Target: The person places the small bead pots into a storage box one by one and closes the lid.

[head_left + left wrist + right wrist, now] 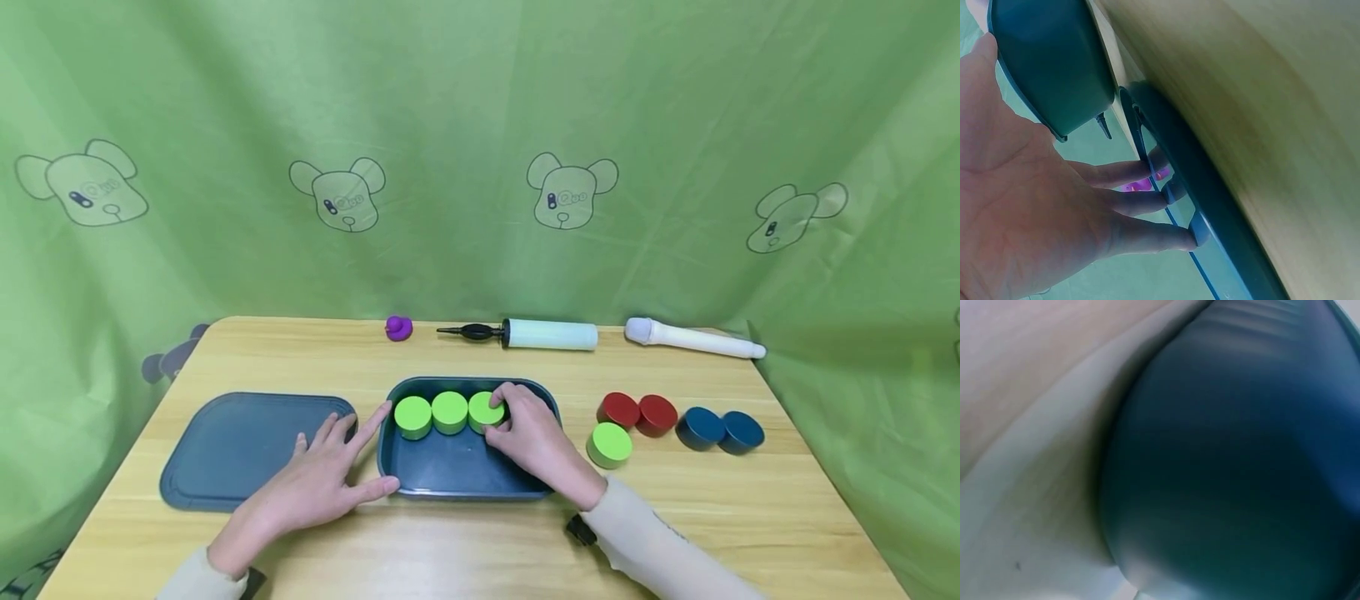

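A dark blue rectangular tray (pixel 465 477) with raised walls lies at the middle of the table. Along its back wall stand two green cylinders, one at the left (pixel 413 416) and one beside it (pixel 449 412). My right hand (pixel 536 433) pinches a third green cylinder (pixel 483 412) in the same row, thumb and fingers at its right side. With spread, straight fingers, my left hand (pixel 322 483) touches the tray's left rim and rests fingertips on a flat dark lid (pixel 232 450). The right wrist view shows only the outer tray wall (pixel 1222 444) up close.
Right of the tray stand another green cylinder (pixel 609 445), two red ones (pixel 657 415) and two blue ones (pixel 701 427). Along the back edge lie a purple rubber duck (pixel 399 328), a hand pump (pixel 551 333) and a white stick-shaped object (pixel 697 338).
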Demonstrator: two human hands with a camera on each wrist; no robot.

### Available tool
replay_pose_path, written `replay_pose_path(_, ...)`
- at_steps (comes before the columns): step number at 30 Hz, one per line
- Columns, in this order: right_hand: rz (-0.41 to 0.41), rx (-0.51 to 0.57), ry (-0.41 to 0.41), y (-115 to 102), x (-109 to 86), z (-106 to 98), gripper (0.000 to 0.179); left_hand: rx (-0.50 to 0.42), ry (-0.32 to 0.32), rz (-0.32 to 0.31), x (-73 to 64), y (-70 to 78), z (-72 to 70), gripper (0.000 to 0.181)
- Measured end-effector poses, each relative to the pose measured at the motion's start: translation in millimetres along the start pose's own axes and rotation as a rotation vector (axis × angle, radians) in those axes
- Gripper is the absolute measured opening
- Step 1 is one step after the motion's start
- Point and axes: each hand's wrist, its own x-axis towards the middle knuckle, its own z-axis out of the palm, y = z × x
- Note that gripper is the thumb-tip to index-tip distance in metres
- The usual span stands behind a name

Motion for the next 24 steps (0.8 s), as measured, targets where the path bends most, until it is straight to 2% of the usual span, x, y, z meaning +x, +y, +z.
replay_pose_path(12,0.031,0.076,0.034,-0.7,-9.2,-16.8,0.031,0.0,-0.005,-0.008,0.2,-0.4,-0.7,0.099)
replay_pose_path(24,-0.013,0.028,0.126,5.7,-23.8,-37.8,0.031,-0.002,-0.013,-0.015,0.4,0.0,0.9,0.099)
